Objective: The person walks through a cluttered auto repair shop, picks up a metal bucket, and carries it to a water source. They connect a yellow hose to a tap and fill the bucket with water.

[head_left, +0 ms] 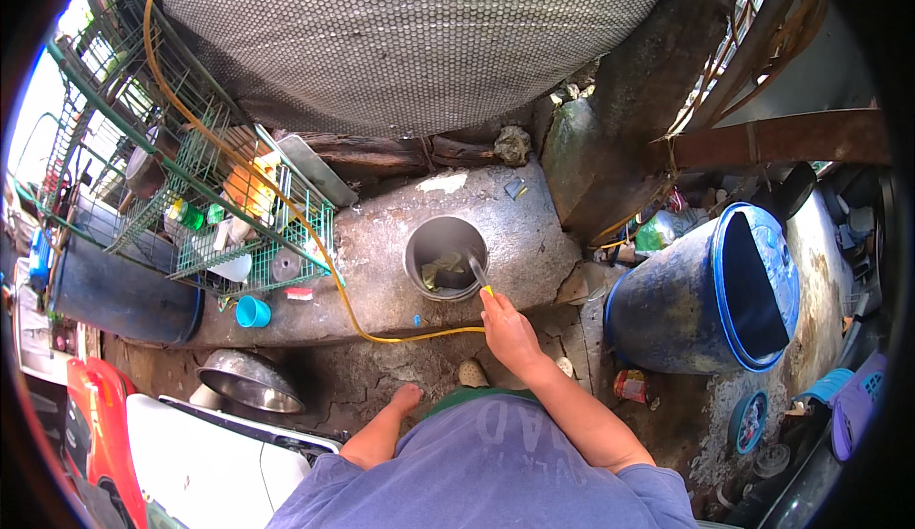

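Observation:
My right hand [513, 334] is closed around the end of a yellow hose [419, 340]. Its yellow tip shows above my fingers, and a pale stream, seemingly water, comes from it into a round grey metal pot [412, 260]. The pot stands on a concrete ledge [376, 219], with some yellowish-green scraps, perhaps leaves, inside. Down by my lap is my left hand [407, 396], apart from the pot; its fingers are too small and hidden to make out.
Left of the pot stands a green wire rack [181, 186] with kitchen things, and a turquoise cup [253, 312]. A metal basin [250, 382] leans below them. On the right is a large blue drum [662, 291]. A mesh-patterned sheet [410, 33] hangs behind the ledge.

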A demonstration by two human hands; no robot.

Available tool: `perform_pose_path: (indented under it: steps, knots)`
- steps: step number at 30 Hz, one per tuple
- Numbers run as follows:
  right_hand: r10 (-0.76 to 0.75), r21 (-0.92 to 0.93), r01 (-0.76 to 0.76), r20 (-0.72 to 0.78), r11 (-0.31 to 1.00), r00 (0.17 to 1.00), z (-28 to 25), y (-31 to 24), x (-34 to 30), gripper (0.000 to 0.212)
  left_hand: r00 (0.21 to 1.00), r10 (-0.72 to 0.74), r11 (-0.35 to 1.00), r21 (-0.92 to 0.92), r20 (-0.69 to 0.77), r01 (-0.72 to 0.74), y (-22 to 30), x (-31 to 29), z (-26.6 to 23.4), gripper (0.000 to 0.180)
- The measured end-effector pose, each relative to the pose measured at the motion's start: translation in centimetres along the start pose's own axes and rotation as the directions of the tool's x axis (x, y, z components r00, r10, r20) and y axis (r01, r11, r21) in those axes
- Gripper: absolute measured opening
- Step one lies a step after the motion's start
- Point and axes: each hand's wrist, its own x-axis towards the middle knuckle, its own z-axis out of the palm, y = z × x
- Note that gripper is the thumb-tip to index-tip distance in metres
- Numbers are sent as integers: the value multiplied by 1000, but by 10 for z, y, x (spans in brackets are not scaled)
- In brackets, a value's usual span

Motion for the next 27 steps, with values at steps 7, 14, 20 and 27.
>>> perform_pose_path:
  steps: [7, 14, 20, 27]
  knots:
    - [-21, 8, 21, -17, 1000, 1000, 0, 1, -1, 39, 995, 58, 996, -67, -82, -64, 4, -4, 0, 34]
    - [-17, 22, 16, 13, 1000, 1000, 2, -3, -1, 40, 999, 37, 999, 4, 38, -38, 4, -1, -6, 39]
    - [57, 70, -61, 56, 996, 997, 9, 5, 1, 39, 849, 453, 828, -223, -273, -514, 146, -50, -40, 72]
    - [174, 88, -184, 111, 979, 978, 30, 9, 22, 34, 712, 546, 505, -505, -441, -700, 278, -68, -69, 84]
